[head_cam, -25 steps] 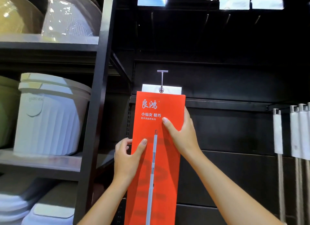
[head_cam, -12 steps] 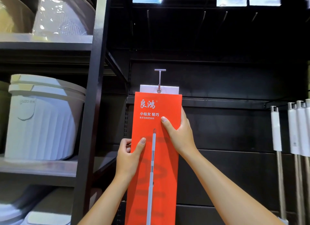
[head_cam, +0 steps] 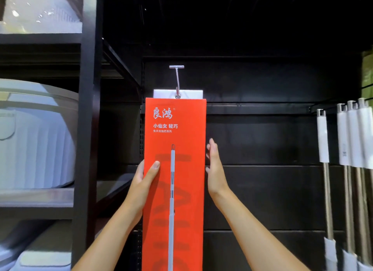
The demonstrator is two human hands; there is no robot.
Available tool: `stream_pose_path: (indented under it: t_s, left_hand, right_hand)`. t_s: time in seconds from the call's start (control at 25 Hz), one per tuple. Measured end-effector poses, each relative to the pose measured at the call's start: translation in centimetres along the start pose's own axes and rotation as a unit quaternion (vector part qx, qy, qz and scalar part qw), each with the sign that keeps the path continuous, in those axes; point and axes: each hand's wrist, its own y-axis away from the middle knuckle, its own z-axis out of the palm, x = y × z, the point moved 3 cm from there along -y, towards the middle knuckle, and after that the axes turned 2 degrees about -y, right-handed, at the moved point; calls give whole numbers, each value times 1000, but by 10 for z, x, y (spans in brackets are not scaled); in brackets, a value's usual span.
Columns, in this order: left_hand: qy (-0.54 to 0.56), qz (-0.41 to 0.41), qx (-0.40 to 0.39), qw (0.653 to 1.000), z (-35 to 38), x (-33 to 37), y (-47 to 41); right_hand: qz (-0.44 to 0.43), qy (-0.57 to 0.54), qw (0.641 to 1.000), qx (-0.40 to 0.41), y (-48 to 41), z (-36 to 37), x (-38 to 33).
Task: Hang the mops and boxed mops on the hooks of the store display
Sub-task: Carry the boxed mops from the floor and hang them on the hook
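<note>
A metal hook (head_cam: 177,81) juts from the black back panel (head_cam: 272,145) and carries the red box (head_cam: 175,190) by its white tab (head_cam: 193,93); a rail (head_cam: 331,107) to the right carries white-handled mops (head_cam: 351,135); the left shelf (head_cam: 36,196) bears a ribbed white tub (head_cam: 38,137).

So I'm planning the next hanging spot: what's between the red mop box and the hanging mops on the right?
Head view: only bare black back panel between red mop box and hanging mops; the right hand hovers beside the box.
</note>
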Motion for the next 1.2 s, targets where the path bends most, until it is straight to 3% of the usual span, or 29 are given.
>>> stream_pose_path:
  t_s: [0.2,0.4,0.56,1.2]
  left_hand:
    - [43,-105,-31,993,-1,-28,23]
    - [78,-104,17,991,5,-45,24]
    - [94,-96,22,991,5,-47,21]
    - [47,-88,47,994,6,-51,24]
  right_hand:
    - [139,-49,988,-39,28,-11,107]
    - [180,-63,978,-85,14,7,198]
    - [162,-79,980,-85,15,9,175]
    - [184,-95,972,-108,-27,-1,195]
